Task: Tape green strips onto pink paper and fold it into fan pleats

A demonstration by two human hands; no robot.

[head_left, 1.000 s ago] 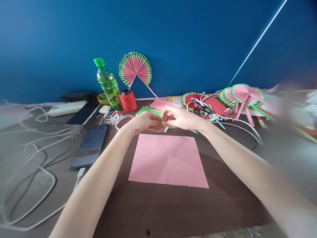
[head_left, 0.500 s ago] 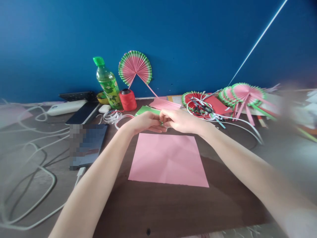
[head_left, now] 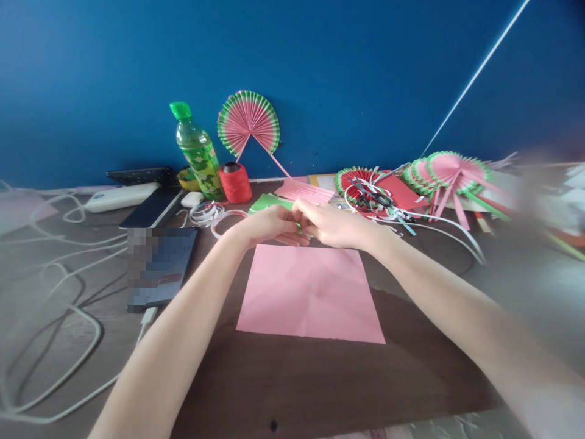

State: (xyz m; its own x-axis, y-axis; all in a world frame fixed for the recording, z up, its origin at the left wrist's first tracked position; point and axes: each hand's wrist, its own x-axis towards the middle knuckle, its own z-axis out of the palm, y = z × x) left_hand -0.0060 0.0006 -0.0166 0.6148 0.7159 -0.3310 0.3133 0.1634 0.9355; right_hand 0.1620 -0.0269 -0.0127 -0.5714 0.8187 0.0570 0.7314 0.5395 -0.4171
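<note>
My left hand and my right hand meet fingertip to fingertip just beyond the far edge of a pink paper sheet. The fingers of my right hand are curled in a pinch. My left fingers are bent together towards it, with the thumb mostly hidden. Whatever lies between the fingertips is too small and covered to make out. Flat on the table, the pink sheet shows faint creases. Behind my hands lie a green paper and a pleated pink paper, partly covered.
A green-capped bottle and a red thread spool stand at the back left. One round pleated fan leans on the blue wall; more fans lie right, near tangled white cables. A tablet lies left.
My hands stay together in nearly the same place, with a slight shift of the fingers. The pink sheet has not moved on the table.
</note>
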